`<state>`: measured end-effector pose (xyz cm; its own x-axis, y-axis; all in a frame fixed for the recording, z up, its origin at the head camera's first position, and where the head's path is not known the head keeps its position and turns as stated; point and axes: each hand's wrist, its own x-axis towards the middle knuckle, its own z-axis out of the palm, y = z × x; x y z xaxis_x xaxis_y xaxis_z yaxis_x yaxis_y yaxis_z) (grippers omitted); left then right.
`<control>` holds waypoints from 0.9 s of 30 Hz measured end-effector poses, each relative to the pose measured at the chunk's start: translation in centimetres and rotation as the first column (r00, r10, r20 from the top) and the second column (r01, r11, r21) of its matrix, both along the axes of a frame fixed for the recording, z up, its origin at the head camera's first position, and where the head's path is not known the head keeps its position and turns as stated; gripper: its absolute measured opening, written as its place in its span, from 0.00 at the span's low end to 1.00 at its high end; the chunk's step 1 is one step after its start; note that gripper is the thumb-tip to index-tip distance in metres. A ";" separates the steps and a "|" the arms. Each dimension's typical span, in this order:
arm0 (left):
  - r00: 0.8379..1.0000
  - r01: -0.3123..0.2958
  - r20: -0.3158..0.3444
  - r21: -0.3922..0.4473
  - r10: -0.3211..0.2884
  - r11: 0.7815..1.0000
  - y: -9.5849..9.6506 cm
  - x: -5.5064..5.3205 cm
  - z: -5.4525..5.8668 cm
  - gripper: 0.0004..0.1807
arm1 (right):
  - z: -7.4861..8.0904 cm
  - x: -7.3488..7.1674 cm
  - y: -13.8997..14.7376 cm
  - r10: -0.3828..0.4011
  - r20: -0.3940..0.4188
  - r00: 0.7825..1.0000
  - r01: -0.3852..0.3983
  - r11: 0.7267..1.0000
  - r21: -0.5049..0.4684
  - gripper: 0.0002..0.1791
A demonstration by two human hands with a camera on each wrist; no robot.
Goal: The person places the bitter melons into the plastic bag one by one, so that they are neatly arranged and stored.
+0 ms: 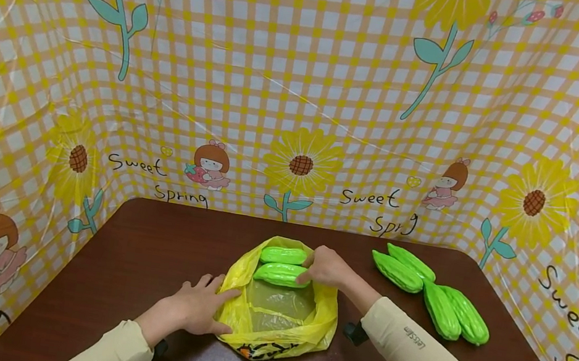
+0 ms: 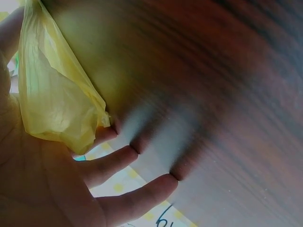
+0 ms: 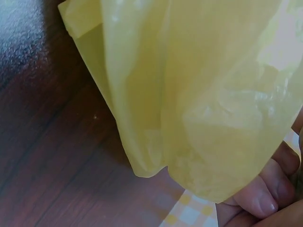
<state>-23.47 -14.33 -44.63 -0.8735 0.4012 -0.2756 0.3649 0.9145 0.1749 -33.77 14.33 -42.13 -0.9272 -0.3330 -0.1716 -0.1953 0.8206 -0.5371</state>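
A yellow plastic bag stands on the table with its mouth spread upward. Two bright green, ridged bitter melons lie in its far part: a far one and a nearer one. Reaching over the bag's right rim, my right hand holds the right end of the nearer bitter melon. In the right wrist view, bag plastic hides that melon, and curled fingers show at the edge. My left hand rests against the bag's left side with fingers spread; the left wrist view shows bag film over its palm.
Several more bitter melons lie in two pairs on the right side of the dark brown table. Checked cloth with printed flowers hangs behind the table and at both sides.
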 end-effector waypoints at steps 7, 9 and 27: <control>1.000 0.003 0.016 -0.001 -0.003 1.000 0.0 -0.1 0.1 0.42 | 0.1 0.4 0.2 -0.012 -0.006 1.000 0.012 1.000 0.011 0.20; 1.000 0.002 0.017 0.001 -0.002 1.000 0.0 -0.1 0.1 0.42 | 0.1 0.5 0.2 -0.012 -0.013 1.000 0.012 1.000 0.007 0.20; 1.000 0.000 0.009 0.023 0.000 1.000 -0.1 0.0 0.1 0.42 | 1.4 2.6 2.7 -0.109 -0.010 0.994 0.106 0.980 -0.169 0.23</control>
